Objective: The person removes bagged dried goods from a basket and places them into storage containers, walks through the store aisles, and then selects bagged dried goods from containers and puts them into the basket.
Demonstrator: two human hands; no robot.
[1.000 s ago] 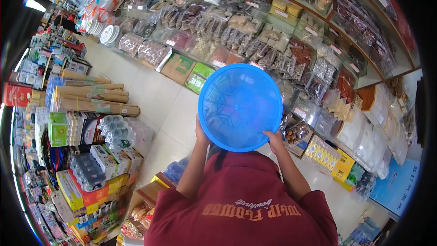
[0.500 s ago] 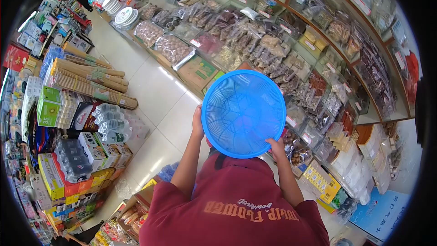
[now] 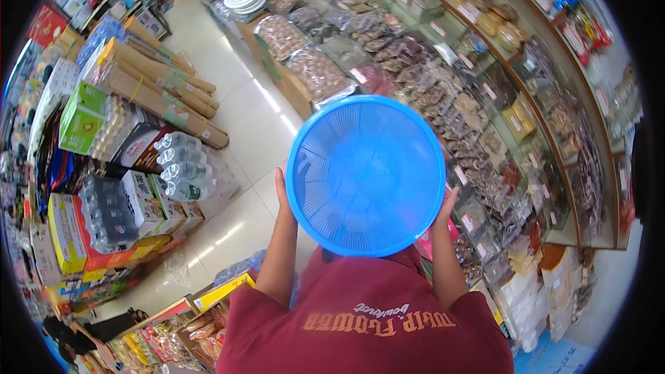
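A round blue plastic basket with slotted sides is held out in front of the maroon shirt, its open top facing the camera. My left hand grips its left side, the fingers mostly hidden behind the wall. On the right side, my right hand holds the rim, also partly hidden behind it. Nothing can be seen inside the basket. Something pink shows just below it, near my right hand.
Glass bins of bagged dried goods run along the right. Rolled mats, bottle packs and boxes are stacked at left. Tiled floor lies between. Packaged snacks and a person's dark-clothed arm are at lower left.
The view has turned, and the basket looks larger and closer to the camera. My right thumb, earlier over the rim, now lies along its outer side. A person's arm has come into view at lower left.
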